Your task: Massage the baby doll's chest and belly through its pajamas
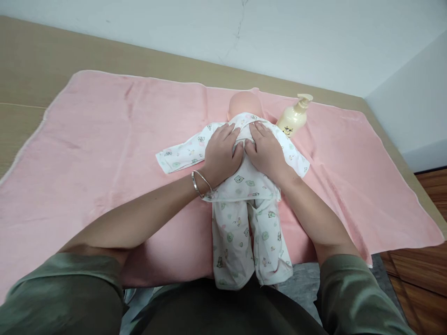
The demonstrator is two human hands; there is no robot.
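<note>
A baby doll (244, 104) lies on a pink blanket, its bald head toward the wall and its face hidden. It wears a white printed top (240, 179) and matching trousers (232, 246). My left hand (221, 156) rests flat on the left of the doll's upper back, fingers stretched out. Mirroring it on the right side, my right hand (267, 151) lies flat with its fingers pointing to the doll's head. The thumbs nearly meet over the middle of the back. A silver bangle circles my left wrist.
A cream pump bottle (293, 118) stands on the blanket by the doll's right-hand sleeve. The pink blanket (115, 139) covers most of a wooden table (31, 51). Behind it rises a white wall (296, 42) with a crack. Brown wood flooring (419, 284) shows at the right.
</note>
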